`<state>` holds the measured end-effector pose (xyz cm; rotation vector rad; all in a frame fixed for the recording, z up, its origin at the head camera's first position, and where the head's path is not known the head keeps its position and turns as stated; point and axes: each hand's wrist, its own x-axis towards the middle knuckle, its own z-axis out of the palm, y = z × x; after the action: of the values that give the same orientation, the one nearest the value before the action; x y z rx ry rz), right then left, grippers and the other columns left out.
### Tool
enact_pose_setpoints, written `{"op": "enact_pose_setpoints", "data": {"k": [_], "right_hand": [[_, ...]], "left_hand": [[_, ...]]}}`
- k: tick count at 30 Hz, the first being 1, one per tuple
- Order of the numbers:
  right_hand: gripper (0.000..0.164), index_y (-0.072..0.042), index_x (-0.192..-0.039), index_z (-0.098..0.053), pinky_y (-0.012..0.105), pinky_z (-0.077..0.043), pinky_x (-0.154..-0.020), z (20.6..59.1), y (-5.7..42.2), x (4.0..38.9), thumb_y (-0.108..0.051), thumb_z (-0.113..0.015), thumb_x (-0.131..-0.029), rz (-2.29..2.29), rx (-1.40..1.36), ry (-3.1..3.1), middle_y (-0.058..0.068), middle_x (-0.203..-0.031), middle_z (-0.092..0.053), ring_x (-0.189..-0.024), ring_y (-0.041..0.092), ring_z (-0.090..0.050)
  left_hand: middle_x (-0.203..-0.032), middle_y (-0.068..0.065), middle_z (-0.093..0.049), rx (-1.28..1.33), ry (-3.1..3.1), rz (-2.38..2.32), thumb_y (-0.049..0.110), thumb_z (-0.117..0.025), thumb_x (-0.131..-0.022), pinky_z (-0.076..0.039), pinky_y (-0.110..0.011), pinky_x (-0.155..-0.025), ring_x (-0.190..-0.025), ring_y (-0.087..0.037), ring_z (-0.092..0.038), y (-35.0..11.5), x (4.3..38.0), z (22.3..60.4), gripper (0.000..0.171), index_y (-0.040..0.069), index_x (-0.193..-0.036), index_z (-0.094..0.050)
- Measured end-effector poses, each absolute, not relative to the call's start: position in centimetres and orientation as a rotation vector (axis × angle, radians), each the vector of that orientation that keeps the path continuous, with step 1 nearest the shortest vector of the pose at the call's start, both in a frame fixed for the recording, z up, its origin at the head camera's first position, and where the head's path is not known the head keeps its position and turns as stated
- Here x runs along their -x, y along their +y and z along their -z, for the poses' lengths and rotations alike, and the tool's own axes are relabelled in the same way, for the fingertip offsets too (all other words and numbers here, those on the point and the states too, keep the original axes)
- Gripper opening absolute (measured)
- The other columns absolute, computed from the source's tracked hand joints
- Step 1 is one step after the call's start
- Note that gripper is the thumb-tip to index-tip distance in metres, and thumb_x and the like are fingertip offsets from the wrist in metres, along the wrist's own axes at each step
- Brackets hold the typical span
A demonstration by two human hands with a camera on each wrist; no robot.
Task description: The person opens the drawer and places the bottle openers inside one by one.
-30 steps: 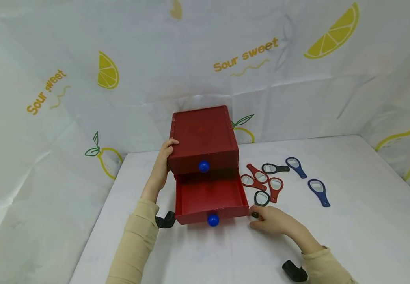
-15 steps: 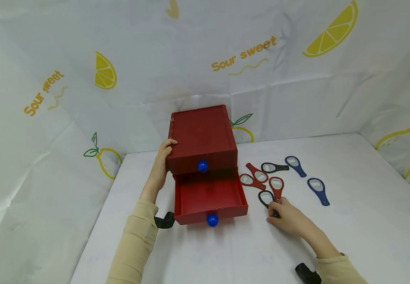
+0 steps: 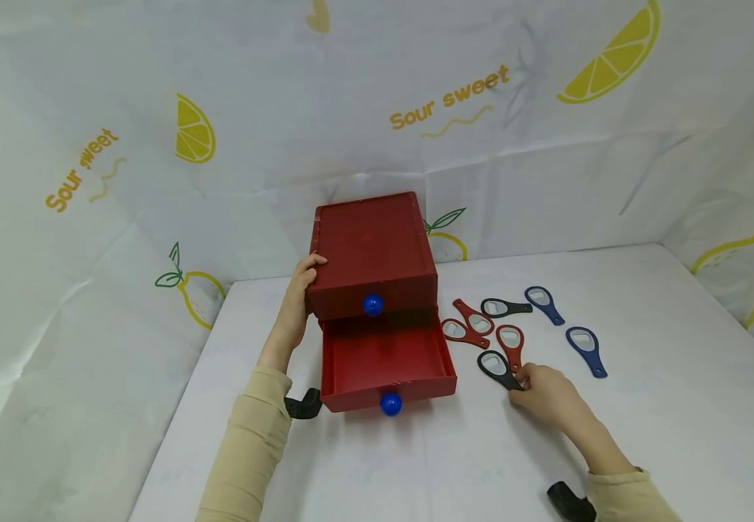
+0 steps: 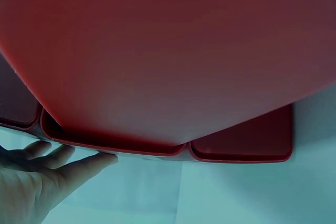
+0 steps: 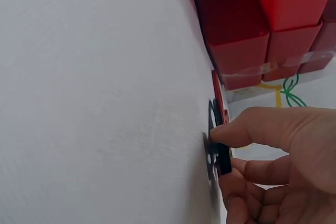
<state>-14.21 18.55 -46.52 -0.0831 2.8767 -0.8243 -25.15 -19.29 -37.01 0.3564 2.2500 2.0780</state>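
Observation:
A dark red drawer box [image 3: 373,246] stands at the middle of the table in the head view, its lower drawer [image 3: 386,355] pulled out and bare inside. My left hand [image 3: 295,304] rests against the box's left side, fingertips at the top edge. In the left wrist view, the fingers of that hand [image 4: 47,171] lie fairly straight along the red wall. To the right of the drawer, my right hand [image 3: 549,395] pinches the handle end of a black bottle opener [image 3: 494,364]. Thumb and fingers close on this black opener [image 5: 223,156] in the right wrist view.
Three red bottle openers, one red opener [image 3: 510,341] nearest my right hand, lie beside the box. Behind them is another black opener [image 3: 497,309]. Two blue openers, including a blue opener [image 3: 586,349], lie farther right. A lemon-printed white sheet [image 3: 272,109] hangs behind the table.
My right hand has moved rightward from the drawer's front corner, bringing the black opener along and turning its handle to the right. My left hand and the box stay put.

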Motion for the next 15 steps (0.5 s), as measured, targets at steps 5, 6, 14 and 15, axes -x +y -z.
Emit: {"op": "enact_pose_setpoints", "data": {"k": [5,6,14,15], "right_hand": [[0.024,0.001,-0.089,-0.067,0.027,-0.032,-0.057,45.8,19.0,14.3,-0.015,-0.065,-0.073,0.863,0.075,2.94,0.004,-0.072,-0.054,-0.068,0.016,-0.044],[0.024,0.002,-0.09,-0.068,0.027,-0.033,-0.057,45.6,19.1,14.3,-0.015,-0.065,-0.073,0.874,0.086,2.958,0.004,-0.073,-0.054,-0.068,0.016,-0.044],[0.023,-0.003,-0.092,-0.071,0.023,-0.035,-0.055,43.8,19.2,13.8,-0.019,-0.071,-0.075,1.01,0.129,3.086,0.004,-0.079,-0.056,-0.068,0.01,-0.045],[0.023,-0.004,-0.092,-0.071,0.022,-0.035,-0.054,43.4,19.2,13.7,-0.019,-0.072,-0.076,1.034,0.132,3.094,0.004,-0.079,-0.056,-0.067,0.009,-0.045]], "left_hand": [[-0.133,-0.003,-0.033,-0.36,2.254,-2.077,0.038,-0.027,-0.093,-0.038,-0.035,-0.076,-0.102,-0.024,-0.044,-19.3,25.2,37.1,0.028,0.032,-0.117,-0.04],[-0.133,-0.003,-0.033,-0.359,2.253,-2.077,0.039,-0.027,-0.093,-0.038,-0.035,-0.076,-0.103,-0.024,-0.044,-19.3,25.2,37.1,0.028,0.032,-0.117,-0.04],[-0.135,-0.002,-0.031,-0.356,2.226,-2.088,0.035,-0.026,-0.095,-0.038,-0.034,-0.076,-0.104,-0.023,-0.043,-19.3,25.1,37.1,0.026,0.033,-0.117,-0.04],[-0.135,-0.002,-0.031,-0.356,2.223,-2.089,0.035,-0.026,-0.096,-0.038,-0.034,-0.076,-0.104,-0.023,-0.043,-19.3,25.1,37.1,0.026,0.033,-0.117,-0.04]]}}
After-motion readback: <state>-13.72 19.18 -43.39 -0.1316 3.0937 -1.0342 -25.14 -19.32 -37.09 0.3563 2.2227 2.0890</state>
